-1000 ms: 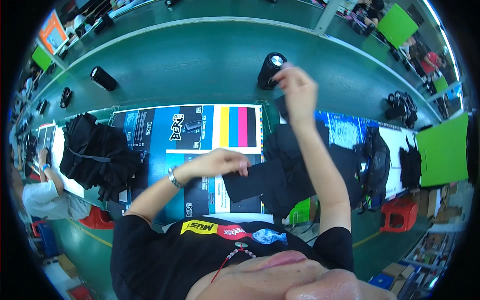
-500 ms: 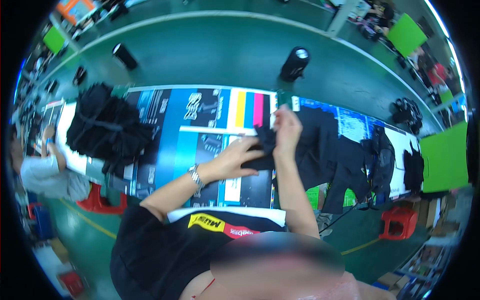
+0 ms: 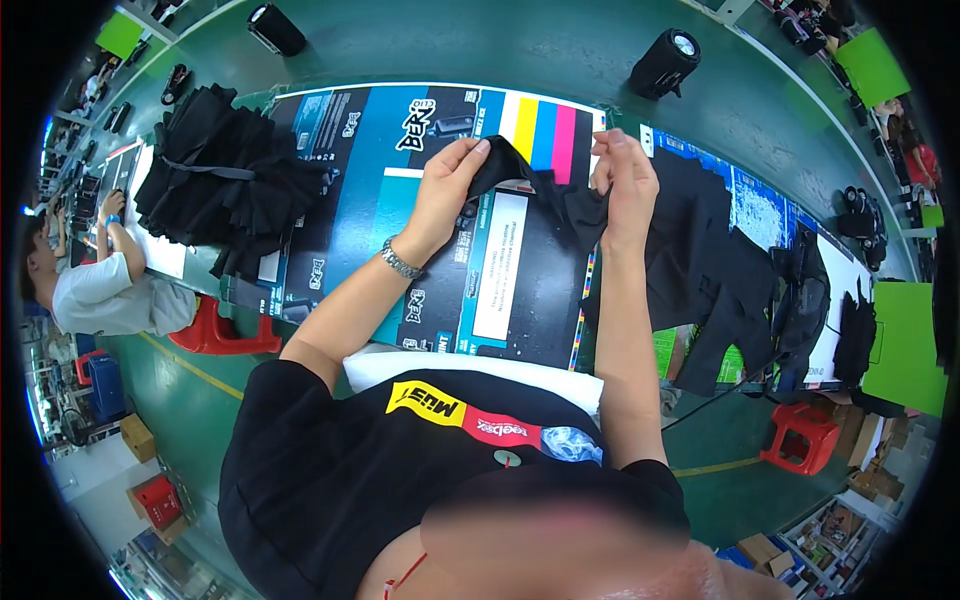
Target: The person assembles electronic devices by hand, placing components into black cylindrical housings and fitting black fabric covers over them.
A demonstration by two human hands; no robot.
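One limp black cloth (image 3: pixel 578 210), creased; left hand (image 3: pixel 446 192) pinching end, right hand (image 3: pixel 629 188) touching it, grip unclear.

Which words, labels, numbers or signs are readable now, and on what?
Wording and brands are not copied here.
Printed sheet: large white lettering, legible.
White panel on it: printed lines, too small to read reliably.
Yellow patch on black T-shirt: bold dark lettering, legible.
Red patch beside it: pale lettering, unclear.
Black cloth in left hand: no print visible.
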